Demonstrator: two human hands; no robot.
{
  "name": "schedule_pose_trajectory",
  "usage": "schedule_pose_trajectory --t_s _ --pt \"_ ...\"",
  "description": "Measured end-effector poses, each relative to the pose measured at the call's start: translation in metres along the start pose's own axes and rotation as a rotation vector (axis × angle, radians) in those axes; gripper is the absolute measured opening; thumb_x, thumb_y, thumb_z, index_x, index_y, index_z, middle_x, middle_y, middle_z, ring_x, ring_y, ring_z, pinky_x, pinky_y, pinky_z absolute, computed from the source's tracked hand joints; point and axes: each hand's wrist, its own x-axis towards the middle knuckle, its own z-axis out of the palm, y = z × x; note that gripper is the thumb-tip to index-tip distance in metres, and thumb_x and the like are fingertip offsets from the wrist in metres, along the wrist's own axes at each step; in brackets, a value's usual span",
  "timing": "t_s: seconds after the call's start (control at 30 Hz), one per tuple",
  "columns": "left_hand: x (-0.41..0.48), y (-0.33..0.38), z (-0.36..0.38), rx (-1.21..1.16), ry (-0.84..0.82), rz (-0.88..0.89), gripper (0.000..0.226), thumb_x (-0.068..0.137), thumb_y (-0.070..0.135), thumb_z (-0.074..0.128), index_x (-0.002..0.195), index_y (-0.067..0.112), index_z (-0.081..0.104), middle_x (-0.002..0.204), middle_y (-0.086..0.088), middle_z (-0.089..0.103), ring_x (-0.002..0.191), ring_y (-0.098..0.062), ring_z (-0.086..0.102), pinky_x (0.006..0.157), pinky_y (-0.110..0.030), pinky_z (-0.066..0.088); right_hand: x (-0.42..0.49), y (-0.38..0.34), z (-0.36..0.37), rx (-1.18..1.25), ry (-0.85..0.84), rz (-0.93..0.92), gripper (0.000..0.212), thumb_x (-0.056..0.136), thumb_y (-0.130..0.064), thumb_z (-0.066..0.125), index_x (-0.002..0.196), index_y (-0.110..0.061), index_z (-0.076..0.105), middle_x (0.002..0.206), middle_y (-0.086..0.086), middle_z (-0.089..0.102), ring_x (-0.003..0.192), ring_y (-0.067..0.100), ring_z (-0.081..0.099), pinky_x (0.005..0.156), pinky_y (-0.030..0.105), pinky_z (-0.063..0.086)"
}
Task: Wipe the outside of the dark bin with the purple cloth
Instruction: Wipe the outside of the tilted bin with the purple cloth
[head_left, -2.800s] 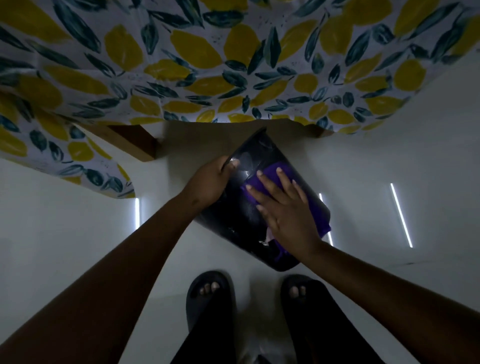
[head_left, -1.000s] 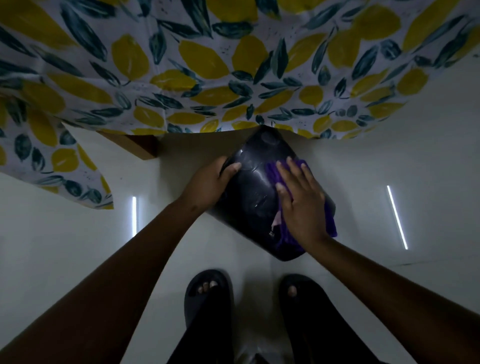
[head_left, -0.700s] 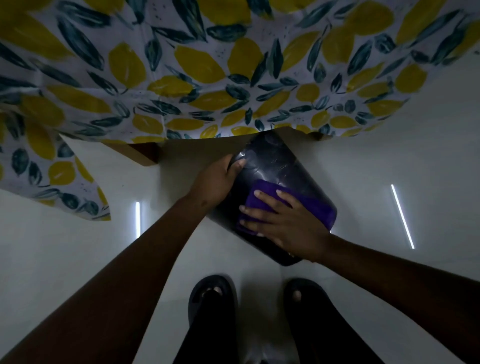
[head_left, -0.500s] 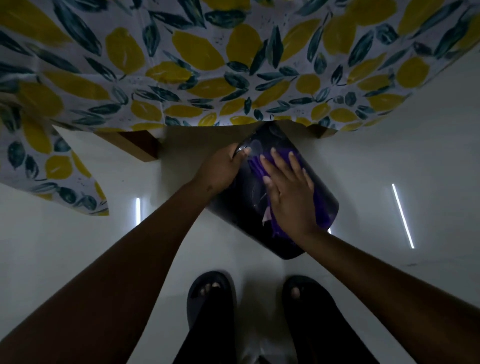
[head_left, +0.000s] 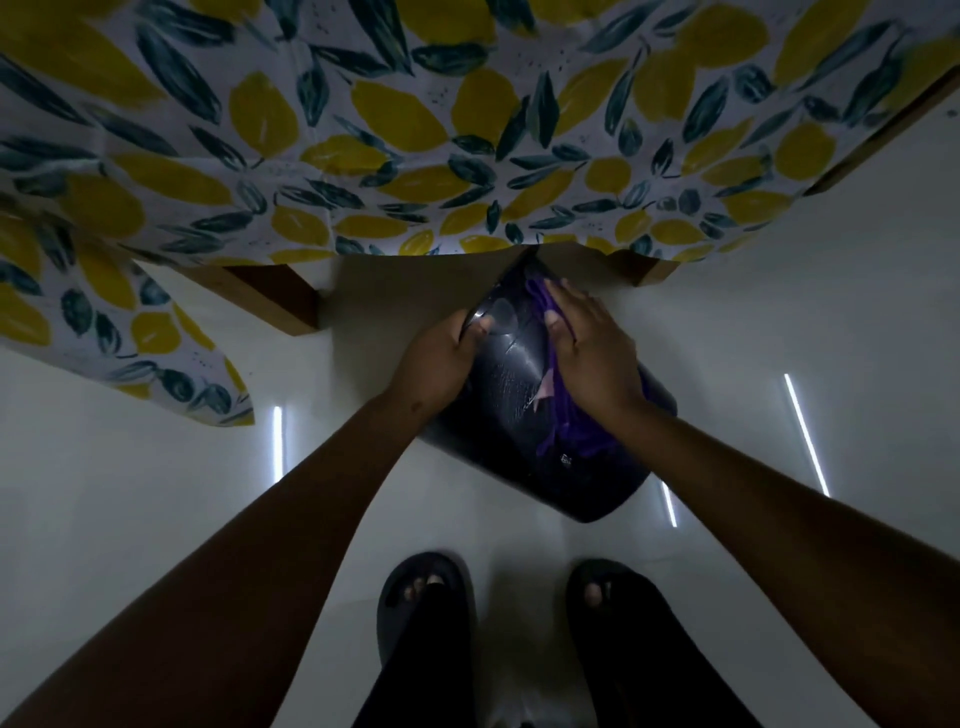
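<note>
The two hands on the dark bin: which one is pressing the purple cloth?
The right hand, laid flat on the purple cloth against the dark plastic bin. The left hand only grips the bin's edge.

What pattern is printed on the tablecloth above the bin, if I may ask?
Yellow lemons with dark teal leaves on the white tablecloth, seen in the head view.
</note>
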Motion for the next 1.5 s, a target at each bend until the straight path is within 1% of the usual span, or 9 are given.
schedule_pose_trajectory --t_s 0.17,0.3,0.5,0.63,0.8,1.03,1.13,1.3,1.5 --pt "0.014 0.004 -0.003 0.062 -0.039 0.003 0.035 0.098 0.040 0.039 0.109 0.013 0.059 0.090 -0.012 0.066 0.087 -0.029 0.065 0.077 -0.031 0.046 -0.014 0.002 0.000 -0.036 0.026 -0.101 0.043 0.103 -0.029 0.034 0.145 -0.023 0.041 0.151 0.006 0.040 0.140 0.026 0.034 0.115 0.035 0.024" --pt "0.023 0.004 -0.004 0.092 -0.063 -0.013 0.036 0.098 0.040 0.040 0.102 0.009 0.058 0.087 -0.018 0.064 0.090 -0.036 0.063 0.070 -0.030 0.038 -0.060 0.001 0.003 -0.404 -0.137 -0.414 0.049 0.100 -0.034 0.029 0.149 -0.033 0.026 0.159 -0.003 0.025 0.147 0.031 0.014 0.115 0.047 0.017" --pt "0.025 0.010 -0.001 0.104 -0.084 0.011 0.041 0.098 0.042 0.038 0.109 0.008 0.057 0.088 -0.008 0.058 0.091 -0.027 0.059 0.073 -0.028 0.035 -0.100 0.014 0.023 -0.681 -0.408 -1.047 0.050 0.094 -0.022 0.032 0.142 -0.028 0.044 0.156 -0.009 0.031 0.148 0.026 0.014 0.119 0.043 0.000" --pt "0.026 0.009 -0.002 0.091 -0.096 0.037 0.041 0.098 0.043 0.037 0.112 0.009 0.056 0.092 -0.008 0.060 0.096 -0.029 0.061 0.075 -0.028 0.038 -0.083 0.006 0.019 -0.720 -0.389 -0.994 0.072 0.086 -0.029 0.060 0.149 -0.027 0.027 0.160 -0.006 0.009 0.149 0.026 0.001 0.119 0.043 -0.002" --pt "0.029 0.007 -0.005 0.064 -0.118 0.029 0.046 0.098 0.043 0.037 0.129 0.011 0.051 0.130 -0.014 0.058 0.119 -0.028 0.054 0.096 -0.034 0.042 -0.060 -0.017 0.012 -0.686 -0.323 -0.924 0.053 0.094 -0.031 0.029 0.147 -0.034 0.033 0.157 -0.013 0.024 0.148 0.022 0.010 0.116 0.039 -0.007" --pt "0.023 -0.002 -0.002 0.058 -0.102 0.021 0.041 0.098 0.043 0.038 0.118 0.013 0.056 0.081 -0.005 0.065 0.090 -0.030 0.065 0.074 -0.029 0.043 -0.081 0.002 0.017 -0.733 -0.379 -1.042 0.070 0.080 -0.034 0.065 0.145 -0.030 0.038 0.158 -0.009 0.026 0.149 0.030 -0.001 0.117 0.046 -0.004" --pt "0.020 0.003 -0.003 0.063 -0.086 0.003 0.035 0.098 0.041 0.039 0.110 0.013 0.057 0.066 -0.002 0.057 0.070 -0.027 0.063 0.068 -0.030 0.046 -0.077 0.015 0.010 -0.686 -0.301 -1.080 0.061 0.086 -0.032 0.057 0.144 -0.032 0.038 0.157 -0.010 0.021 0.149 0.024 -0.003 0.118 0.043 -0.001" --pt "0.026 0.009 -0.001 0.072 -0.096 0.000 0.041 0.099 0.038 0.038 0.115 0.004 0.056 0.113 -0.019 0.063 0.105 -0.031 0.059 0.081 -0.030 0.040 -0.047 0.006 0.002 -0.454 -0.095 -0.628 0.044 0.099 -0.033 0.035 0.143 -0.034 0.039 0.155 -0.009 0.033 0.147 0.023 0.019 0.115 0.046 0.022" --pt "0.020 0.006 -0.003 -0.007 -0.084 -0.016 0.039 0.099 0.037 0.039 0.119 0.009 0.057 0.118 -0.016 0.064 0.110 -0.028 0.058 0.088 -0.031 0.042 -0.023 0.011 0.002 -0.171 -0.042 -0.346 0.045 0.102 -0.031 0.032 0.146 -0.025 0.039 0.154 -0.002 0.035 0.145 0.024 0.024 0.115 0.042 0.026"
